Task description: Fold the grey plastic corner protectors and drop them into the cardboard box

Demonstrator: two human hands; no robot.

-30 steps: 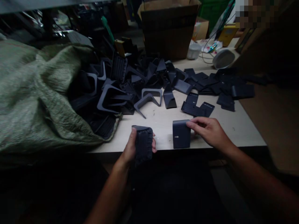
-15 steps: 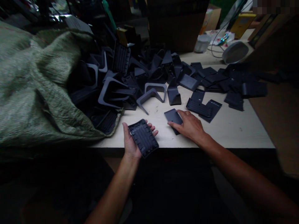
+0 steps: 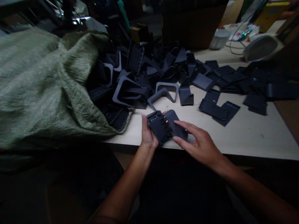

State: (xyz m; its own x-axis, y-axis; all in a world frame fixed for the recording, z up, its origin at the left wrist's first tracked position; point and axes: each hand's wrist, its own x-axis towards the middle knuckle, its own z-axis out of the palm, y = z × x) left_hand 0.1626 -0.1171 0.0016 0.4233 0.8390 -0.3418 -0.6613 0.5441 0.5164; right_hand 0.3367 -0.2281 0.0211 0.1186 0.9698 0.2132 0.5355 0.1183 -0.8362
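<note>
The left hand (image 3: 149,137) cradles the ribbed part (image 3: 160,128) over the worktop's (image 3: 254,135) front edge, thumb at its near side and fingers mostly hidden behind — a hold that probably keeps the ribbed face exposed. The right hand (image 3: 202,143) pinches the smooth part (image 3: 175,123) between thumb and fingers, close beside the first, perhaps gripped at one side to leave its broad face free. The sack (image 3: 49,93) lies with its mouth towards the brackets (image 3: 126,90), likely so they are within reach.
</note>
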